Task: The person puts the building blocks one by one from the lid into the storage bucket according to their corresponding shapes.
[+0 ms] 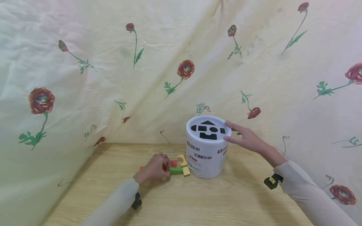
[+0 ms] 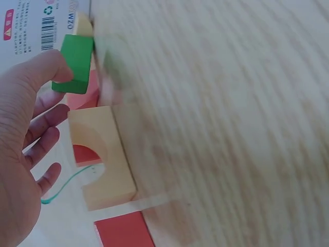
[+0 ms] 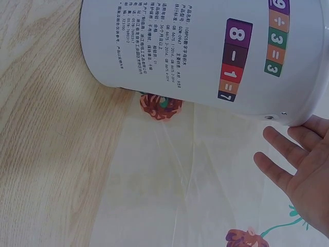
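My left hand (image 1: 153,167) is low over a small group of blocks on the table. Its thumb and index finger pinch the end of a green block (image 2: 77,62); part of the index finger is hidden behind it. Beside this hand, a cream block with a curved cut-out (image 2: 115,159) and a red block (image 2: 123,231) show in the left wrist view. My right hand (image 1: 249,138) rests with extended fingers and thumb on the right rim of a white cylindrical tub (image 1: 206,160). Dark shaped holes mark the tub's lid (image 1: 217,123).
Close to the tub's left side lie a yellow arch block (image 1: 182,160) and a small yellow block (image 1: 186,171). The wooden table (image 1: 181,201) meets a flowered cloth (image 1: 152,94) behind the tub and at both sides.
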`<state>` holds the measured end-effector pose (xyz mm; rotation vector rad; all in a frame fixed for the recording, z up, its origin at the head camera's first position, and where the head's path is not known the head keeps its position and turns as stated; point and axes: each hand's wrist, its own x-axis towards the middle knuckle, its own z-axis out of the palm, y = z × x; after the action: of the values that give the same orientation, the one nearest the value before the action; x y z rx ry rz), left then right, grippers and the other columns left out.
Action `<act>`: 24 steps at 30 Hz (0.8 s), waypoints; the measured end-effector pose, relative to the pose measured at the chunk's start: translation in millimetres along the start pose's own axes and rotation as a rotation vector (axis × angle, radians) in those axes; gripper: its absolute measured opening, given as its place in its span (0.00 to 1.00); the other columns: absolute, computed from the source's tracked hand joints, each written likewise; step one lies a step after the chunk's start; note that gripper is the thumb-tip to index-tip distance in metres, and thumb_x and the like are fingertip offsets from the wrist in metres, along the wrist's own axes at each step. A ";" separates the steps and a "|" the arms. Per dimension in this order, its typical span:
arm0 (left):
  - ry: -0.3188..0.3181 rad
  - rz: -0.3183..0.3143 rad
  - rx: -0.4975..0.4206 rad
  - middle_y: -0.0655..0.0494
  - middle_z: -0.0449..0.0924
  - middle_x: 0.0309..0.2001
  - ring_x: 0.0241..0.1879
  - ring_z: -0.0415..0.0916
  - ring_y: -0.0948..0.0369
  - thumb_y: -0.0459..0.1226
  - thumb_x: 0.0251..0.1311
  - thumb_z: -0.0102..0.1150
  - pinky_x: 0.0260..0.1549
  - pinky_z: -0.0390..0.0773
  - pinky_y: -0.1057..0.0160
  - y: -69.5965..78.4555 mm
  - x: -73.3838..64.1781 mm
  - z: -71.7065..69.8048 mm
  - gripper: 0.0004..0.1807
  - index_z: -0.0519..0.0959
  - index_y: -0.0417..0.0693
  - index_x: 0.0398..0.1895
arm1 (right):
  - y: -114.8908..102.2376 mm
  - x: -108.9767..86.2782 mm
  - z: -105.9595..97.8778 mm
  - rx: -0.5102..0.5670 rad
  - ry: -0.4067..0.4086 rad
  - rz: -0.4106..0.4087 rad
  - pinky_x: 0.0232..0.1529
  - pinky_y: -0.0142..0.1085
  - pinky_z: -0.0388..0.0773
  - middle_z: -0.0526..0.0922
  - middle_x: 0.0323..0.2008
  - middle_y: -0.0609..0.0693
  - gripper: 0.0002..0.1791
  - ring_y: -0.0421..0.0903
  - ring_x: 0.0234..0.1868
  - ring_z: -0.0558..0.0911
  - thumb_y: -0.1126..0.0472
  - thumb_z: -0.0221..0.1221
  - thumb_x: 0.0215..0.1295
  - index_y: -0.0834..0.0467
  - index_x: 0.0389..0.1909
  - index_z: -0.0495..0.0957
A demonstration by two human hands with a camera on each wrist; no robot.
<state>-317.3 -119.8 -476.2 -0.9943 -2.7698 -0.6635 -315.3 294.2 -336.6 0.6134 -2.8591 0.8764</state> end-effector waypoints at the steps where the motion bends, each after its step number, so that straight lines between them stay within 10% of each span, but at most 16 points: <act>1: 0.006 -0.001 -0.005 0.65 0.79 0.35 0.41 0.67 0.62 0.41 0.48 0.73 0.46 0.67 0.57 -0.2 0.5 -0.6 0.08 0.81 0.57 0.28 | 0.0 -0.2 0.1 0.001 0.000 0.000 0.66 0.65 0.68 0.66 0.75 0.61 0.45 0.64 0.73 0.67 0.40 0.60 0.70 0.52 0.81 0.54; 24: 0.080 0.039 -0.185 0.60 0.84 0.31 0.39 0.79 0.52 0.34 0.49 0.72 0.37 0.77 0.67 6.7 8.5 -19.6 0.07 0.83 0.49 0.30 | -3.2 -2.8 -0.2 0.007 0.008 -0.011 0.65 0.65 0.69 0.66 0.75 0.62 0.44 0.64 0.73 0.68 0.41 0.60 0.70 0.53 0.80 0.55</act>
<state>-320.3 -119.0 -454.0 -1.0271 -2.6514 -0.9457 -311.5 292.9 -335.3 0.6239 -2.8442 0.8863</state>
